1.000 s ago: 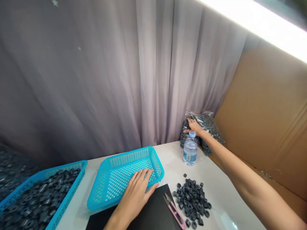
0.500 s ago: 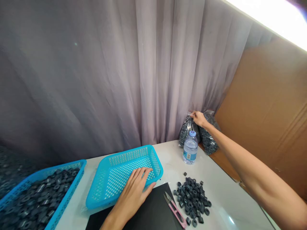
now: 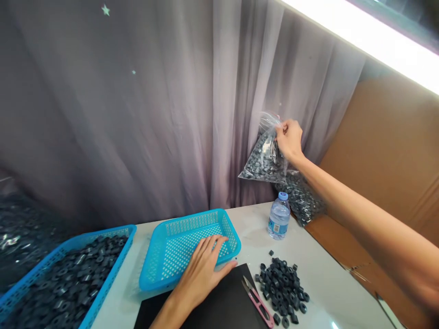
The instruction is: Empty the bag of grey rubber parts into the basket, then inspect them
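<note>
At left on the table (image 3: 329, 274), a first basket (image 3: 104, 232) with rings (image 3: 72, 278) inside and a side bag (image 3: 24, 233) beyond its left edge; right of it, a second basket (image 3: 192, 221), with the left hand (image 3: 204, 265) over its near rim and a mat (image 3: 226, 301) in front. Across the mat's right edge, snips (image 3: 259, 304); just right of them, a loose pile (image 3: 283, 288), with a bottle (image 3: 279, 217) behind. Higher up behind the bottle, in the right hand (image 3: 290, 139), a held bag (image 3: 262, 157) before the curtain (image 3: 164, 114); below and to the right, another bag (image 3: 303, 196) near the cardboard (image 3: 387, 151).
</note>
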Demonstrator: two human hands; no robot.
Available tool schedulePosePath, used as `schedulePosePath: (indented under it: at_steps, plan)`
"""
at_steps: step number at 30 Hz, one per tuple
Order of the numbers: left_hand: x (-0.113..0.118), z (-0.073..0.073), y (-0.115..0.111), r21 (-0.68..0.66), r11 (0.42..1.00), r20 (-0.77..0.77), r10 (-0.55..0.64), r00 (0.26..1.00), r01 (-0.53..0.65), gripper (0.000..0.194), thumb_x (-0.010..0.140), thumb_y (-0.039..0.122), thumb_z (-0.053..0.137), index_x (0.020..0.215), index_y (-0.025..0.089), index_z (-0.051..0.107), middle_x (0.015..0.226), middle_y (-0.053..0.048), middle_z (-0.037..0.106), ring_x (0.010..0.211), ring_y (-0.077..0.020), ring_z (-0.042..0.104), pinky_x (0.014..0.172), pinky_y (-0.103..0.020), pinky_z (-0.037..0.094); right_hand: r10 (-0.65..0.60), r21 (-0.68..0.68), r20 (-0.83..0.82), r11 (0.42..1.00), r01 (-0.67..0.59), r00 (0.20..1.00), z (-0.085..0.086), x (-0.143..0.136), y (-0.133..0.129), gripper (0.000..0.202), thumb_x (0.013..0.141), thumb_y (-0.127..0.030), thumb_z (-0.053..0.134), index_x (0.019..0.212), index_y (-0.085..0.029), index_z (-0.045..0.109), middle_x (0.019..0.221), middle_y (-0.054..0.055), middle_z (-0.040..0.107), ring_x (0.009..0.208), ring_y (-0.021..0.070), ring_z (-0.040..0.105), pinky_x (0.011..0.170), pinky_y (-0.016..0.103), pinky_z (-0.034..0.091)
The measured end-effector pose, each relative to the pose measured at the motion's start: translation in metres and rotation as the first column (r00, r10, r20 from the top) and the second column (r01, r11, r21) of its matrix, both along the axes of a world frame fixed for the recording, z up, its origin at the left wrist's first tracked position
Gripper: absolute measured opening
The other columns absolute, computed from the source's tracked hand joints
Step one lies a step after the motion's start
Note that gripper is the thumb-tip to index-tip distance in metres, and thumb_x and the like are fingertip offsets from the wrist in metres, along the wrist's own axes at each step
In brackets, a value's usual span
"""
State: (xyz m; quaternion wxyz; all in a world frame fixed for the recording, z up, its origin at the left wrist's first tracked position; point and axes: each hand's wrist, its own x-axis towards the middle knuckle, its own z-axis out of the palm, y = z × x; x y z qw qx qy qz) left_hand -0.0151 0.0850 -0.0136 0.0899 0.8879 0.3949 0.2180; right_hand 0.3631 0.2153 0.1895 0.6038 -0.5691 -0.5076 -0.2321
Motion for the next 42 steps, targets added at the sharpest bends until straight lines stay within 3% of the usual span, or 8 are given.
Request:
schedulePosePath:
  at_steps: [7, 11, 14, 19, 24, 30, 35, 42]
  plan:
    - [-0.005, 0.057, 0.006, -0.066, 0.987, 0.539, 0.156, 0.828, -0.143, 0.066, 0.087, 0.061, 0.067, 0.139, 0.028, 0.044, 0.143, -0.010, 0.056, 0.134, -0.0297, 0.055, 0.113, -0.051, 0.044, 0.127, 0.295, 0.104, 0.943, -0.153, 0.986, 0.008, -0.112, -0.077, 0.020, 0.093, -0.029, 0.062, 0.077, -0.023, 0.053, 0.085, 0.005, 0.058, 0.073, 0.0192, 0.054, 0.074, 0.038, 0.048]
    - [-0.025, 0.094, -0.003, -0.111, 0.980, 0.599, 0.198, 0.776, -0.164, 0.095, 0.072, 0.061, 0.081, 0.148, 0.027, 0.036, 0.153, -0.014, 0.047, 0.142, -0.0373, 0.046, 0.116, -0.058, 0.038, 0.460, 0.200, 0.156, 0.852, -0.484, 0.874, -0.016, -0.178, -0.118, 0.017, 0.088, -0.023, 0.067, 0.075, -0.022, 0.057, 0.078, 0.000, 0.053, 0.070, 0.0159, 0.052, 0.064, 0.030, 0.043]
    - [-0.042, 0.112, -0.017, -0.338, 0.941, 0.570, 0.204, 0.796, 0.001, 0.097, 0.070, 0.058, 0.083, 0.149, 0.026, 0.035, 0.149, -0.014, 0.054, 0.137, -0.0372, 0.053, 0.113, -0.055, 0.043, 0.656, 0.077, 0.076, 0.747, -0.660, 0.751, -0.041, -0.219, -0.134, 0.018, 0.090, -0.023, 0.066, 0.074, -0.021, 0.058, 0.076, -0.001, 0.052, 0.069, 0.0142, 0.050, 0.063, 0.028, 0.042]
    - [-0.066, 0.112, -0.021, -0.545, 0.822, 0.579, 0.224, 0.784, 0.167, 0.076, 0.073, 0.044, 0.085, 0.136, 0.026, 0.046, 0.132, -0.007, 0.067, 0.125, -0.0308, 0.064, 0.104, -0.042, 0.053, 0.769, 0.014, -0.148, 0.630, -0.777, 0.621, -0.063, -0.253, -0.138, 0.022, 0.088, -0.034, 0.071, 0.075, -0.021, 0.061, 0.077, -0.002, 0.049, 0.069, 0.0138, 0.049, 0.061, 0.028, 0.045]
    - [-0.094, 0.100, -0.004, -0.507, 0.815, 0.637, 0.133, 0.759, 0.283, 0.085, 0.066, 0.032, 0.089, 0.140, 0.024, 0.048, 0.139, -0.007, 0.064, 0.132, -0.0296, 0.057, 0.112, -0.040, 0.044, 0.863, -0.243, -0.245, 0.387, -0.889, 0.443, -0.054, -0.237, -0.145, 0.043, 0.080, -0.050, 0.080, 0.113, -0.025, 0.069, 0.098, 0.003, 0.055, 0.079, 0.0159, 0.055, 0.065, 0.029, 0.054]
    - [-0.113, 0.102, -0.003, -0.608, 0.723, 0.588, 0.131, 0.798, 0.329, 0.088, 0.056, 0.023, 0.087, 0.137, 0.023, 0.053, 0.130, -0.004, 0.069, 0.122, -0.0310, 0.063, 0.105, -0.041, 0.048, 0.664, -0.287, -0.010, 0.715, -0.638, 0.748, -0.068, -0.197, -0.161, 0.052, 0.091, -0.053, 0.069, 0.138, -0.033, 0.062, 0.126, 0.009, 0.061, 0.119, 0.0269, 0.055, 0.106, 0.048, 0.046]
    - [-0.109, 0.091, -0.003, -0.656, 0.694, 0.517, 0.127, 0.846, 0.297, 0.084, 0.051, 0.023, 0.085, 0.131, 0.027, 0.060, 0.127, -0.003, 0.071, 0.123, -0.0340, 0.062, 0.107, -0.047, 0.048, 0.768, -0.346, -0.080, 0.576, -0.741, 0.635, -0.075, -0.195, -0.165, 0.028, 0.096, -0.046, 0.064, 0.110, -0.025, 0.076, 0.103, 0.005, 0.074, 0.096, 0.0226, 0.067, 0.083, 0.035, 0.053]
    - [-0.103, 0.072, 0.000, -0.719, 0.633, 0.365, -0.009, 0.931, 0.288, 0.103, 0.056, 0.025, 0.089, 0.149, 0.034, 0.046, 0.128, -0.003, 0.071, 0.119, -0.0299, 0.067, 0.106, -0.046, 0.051, 0.665, -0.303, -0.015, 0.708, -0.638, 0.746, -0.071, -0.193, -0.159, 0.017, 0.093, -0.035, 0.069, 0.089, -0.021, 0.078, 0.084, 0.002, 0.074, 0.077, 0.0178, 0.064, 0.066, 0.029, 0.045]
